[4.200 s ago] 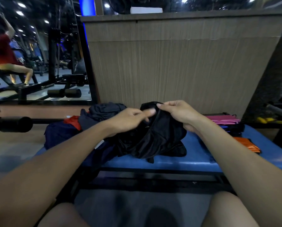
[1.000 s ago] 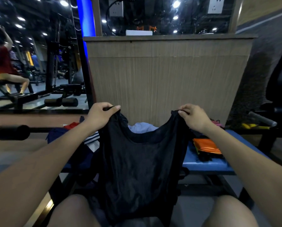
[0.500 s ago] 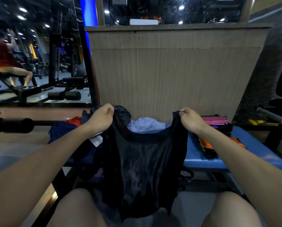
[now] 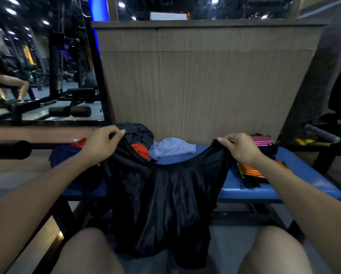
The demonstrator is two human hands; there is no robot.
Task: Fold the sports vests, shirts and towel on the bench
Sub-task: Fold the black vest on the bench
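- The wood-grain panel (image 4: pixel 195 82) fills the back of my view: flat, matte, finely ribbed, with a mirror (image 4: pixel 45 62) to its left showing gym machines.
- The bench (image 4: pixel 296 182) runs across in front of me, a padded blue top on a dark frame; I judge the vinyl smooth enough for thin fabric to slide on.
- The black vest (image 4: pixel 165 204) is the piece in hand. It hangs from both shoulder straps over the bench's near edge, its hem down between my knees. It looks thin, glossy and limp, so I expect it to be light, slippery and shapeless unless laid flat. The straps are the right hold for spreading; the side seams would suit the fold.
- My left hand (image 4: pixel 102 145) has its fingers curled, pinching the left strap.
- My right hand (image 4: pixel 239 148) pinches the right strap the same way.
- An unfolded heap (image 4: pixel 138 137) of dark, red and pale blue cloth sits crumpled behind the vest.
- Folded pieces (image 4: pixel 252 172), orange and pink with stripes, lie flat at my right.
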